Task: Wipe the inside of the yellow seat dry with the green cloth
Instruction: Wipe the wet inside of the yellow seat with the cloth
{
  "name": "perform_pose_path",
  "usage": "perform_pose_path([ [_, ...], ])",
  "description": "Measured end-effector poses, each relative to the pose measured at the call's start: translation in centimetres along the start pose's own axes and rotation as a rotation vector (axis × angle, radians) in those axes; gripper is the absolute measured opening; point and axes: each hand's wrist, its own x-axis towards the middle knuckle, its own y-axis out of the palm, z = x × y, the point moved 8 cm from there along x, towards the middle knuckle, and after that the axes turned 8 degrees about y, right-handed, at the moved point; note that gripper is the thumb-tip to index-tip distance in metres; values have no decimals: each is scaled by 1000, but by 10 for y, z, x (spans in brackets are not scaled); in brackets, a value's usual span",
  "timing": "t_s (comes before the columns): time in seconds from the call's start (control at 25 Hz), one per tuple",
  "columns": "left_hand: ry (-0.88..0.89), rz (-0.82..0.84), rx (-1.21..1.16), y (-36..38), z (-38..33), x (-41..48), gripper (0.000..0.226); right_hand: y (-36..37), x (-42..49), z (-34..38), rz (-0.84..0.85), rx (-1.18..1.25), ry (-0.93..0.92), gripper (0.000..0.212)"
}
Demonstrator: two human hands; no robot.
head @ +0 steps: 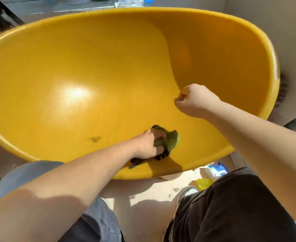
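Note:
A big yellow seat point(74, 55), shaped like a deep bowl, fills most of the head view. My left hand point(146, 145) is closed around a crumpled green cloth point(168, 141) and presses it on the seat's inner surface near the front rim. A dark part of the cloth pokes out under the hand. My right hand point(195, 100) hovers in a loose fist inside the seat, up and to the right of the cloth, with nothing in it. A small dark smudge point(95, 139) marks the seat left of the cloth.
My knees in dark shorts are at the bottom, close to the seat's front rim. On the floor at the right lie a blue-and-white pack point(217, 170) and a yellow bag point(204, 183). A pale wall point(283, 23) stands right of the seat.

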Motion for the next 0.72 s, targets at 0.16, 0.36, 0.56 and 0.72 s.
perform_pose_path([
  [0.16, -335, -93, 80, -21, 63, -33, 60, 39, -12, 47, 137, 9, -53, 33],
  [0.36, -189, 106, 79, -12, 59, -76, 59, 91, -25, 102, 370, -26, -113, 36],
  [0.56, -674, -103, 506, -118, 186, -150, 53, 118, -38, 150, 534, -48, -197, 39],
  [0.72, -728, -172, 508, -120, 185, -163, 54, 132, -37, 173, 468, 74, -267, 39],
])
